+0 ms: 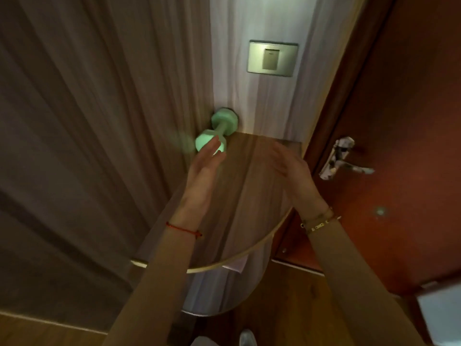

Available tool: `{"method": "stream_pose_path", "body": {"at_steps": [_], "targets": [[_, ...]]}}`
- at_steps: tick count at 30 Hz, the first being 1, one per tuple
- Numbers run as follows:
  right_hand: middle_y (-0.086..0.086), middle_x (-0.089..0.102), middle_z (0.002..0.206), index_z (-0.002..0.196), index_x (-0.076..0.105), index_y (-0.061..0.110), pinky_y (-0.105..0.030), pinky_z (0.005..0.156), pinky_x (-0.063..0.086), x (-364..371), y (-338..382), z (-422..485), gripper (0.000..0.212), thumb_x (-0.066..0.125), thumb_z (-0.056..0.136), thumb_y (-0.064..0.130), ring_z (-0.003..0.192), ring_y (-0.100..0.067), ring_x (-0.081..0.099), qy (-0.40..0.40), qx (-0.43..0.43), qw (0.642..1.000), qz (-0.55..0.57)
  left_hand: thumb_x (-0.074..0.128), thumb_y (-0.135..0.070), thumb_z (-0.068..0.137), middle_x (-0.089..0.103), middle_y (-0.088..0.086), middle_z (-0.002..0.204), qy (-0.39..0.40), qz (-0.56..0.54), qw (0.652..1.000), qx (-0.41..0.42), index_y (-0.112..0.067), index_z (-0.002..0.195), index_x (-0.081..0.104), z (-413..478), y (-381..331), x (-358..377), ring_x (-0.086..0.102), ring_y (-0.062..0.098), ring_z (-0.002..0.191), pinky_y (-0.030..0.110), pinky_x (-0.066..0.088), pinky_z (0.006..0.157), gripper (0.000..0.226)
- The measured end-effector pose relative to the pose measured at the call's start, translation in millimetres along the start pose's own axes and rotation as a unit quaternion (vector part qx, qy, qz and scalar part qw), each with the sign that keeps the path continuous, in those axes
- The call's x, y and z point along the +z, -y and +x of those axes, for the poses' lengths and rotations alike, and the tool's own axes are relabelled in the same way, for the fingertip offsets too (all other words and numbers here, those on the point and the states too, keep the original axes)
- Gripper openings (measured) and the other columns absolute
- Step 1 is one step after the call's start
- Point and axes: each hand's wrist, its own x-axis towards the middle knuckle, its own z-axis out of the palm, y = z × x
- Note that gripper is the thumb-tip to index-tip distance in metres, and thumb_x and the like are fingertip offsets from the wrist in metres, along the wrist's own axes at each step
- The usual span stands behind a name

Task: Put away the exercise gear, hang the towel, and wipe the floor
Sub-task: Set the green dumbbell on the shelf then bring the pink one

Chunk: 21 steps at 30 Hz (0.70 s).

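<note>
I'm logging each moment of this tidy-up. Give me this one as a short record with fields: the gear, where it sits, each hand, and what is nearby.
gear: mint green dumbbell, lying on its side
place: back corner of the rounded wooden shelf, far end close to the wall
left: left hand open, fingers straight at the dumbbell's near end; contact unclear
right: right hand open over the shelf, holding nothing
nearby: switch plate on the wall above; door with metal door handle to the right
</note>
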Motion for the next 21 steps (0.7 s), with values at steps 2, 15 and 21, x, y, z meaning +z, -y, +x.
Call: {"method": "stream_pose_path", "body": {"at_steps": [2, 15, 21], "targets": [[0.003, 0.067, 0.124, 0.132, 0.061, 0.012, -0.016, 0.088, 0.049, -6, 5, -32, 0.036, 0.051, 0.101, 0.027, 0.109, -0.003, 0.064, -0.021, -0.004, 1.0, 0.01, 0.057, -0.004, 0.096, 0.057, -0.001, 0.143, 0.036, -0.008, 0.999, 0.003, -0.015, 0.137, 0.057, -10, 2, -2, 0.054, 0.006, 0.128, 0.021, 0.041, 0.107, 0.042], [0.004, 0.069, 0.123, 0.131, 0.061, 0.019, -0.031, 0.104, 0.045, -36, -6, -280, 0.035, 0.044, 0.103, 0.029, 0.12, -0.01, 0.061, -0.301, -0.056, 0.952, -0.01, 0.052, -0.029, 0.09, 0.06, -0.004, 0.136, 0.364, -0.006, 0.929, -0.069, -0.025, 0.129, 0.055, -155, -1, 6, 0.056, 0.01, 0.127, 0.026, 0.044, 0.105, 0.039], [0.007, 0.068, 0.127, 0.131, 0.061, 0.024, -0.041, 0.113, 0.04, -55, -21, -403, 0.037, 0.045, 0.1, 0.036, 0.125, -0.011, 0.058, -0.425, -0.067, 0.903, 0.002, 0.05, -0.029, 0.095, 0.063, -0.005, 0.135, 0.493, 0.014, 0.865, -0.098, -0.027, 0.128, 0.06, -238, 10, 22, 0.059, 0.01, 0.127, 0.033, 0.044, 0.11, 0.035]]}}
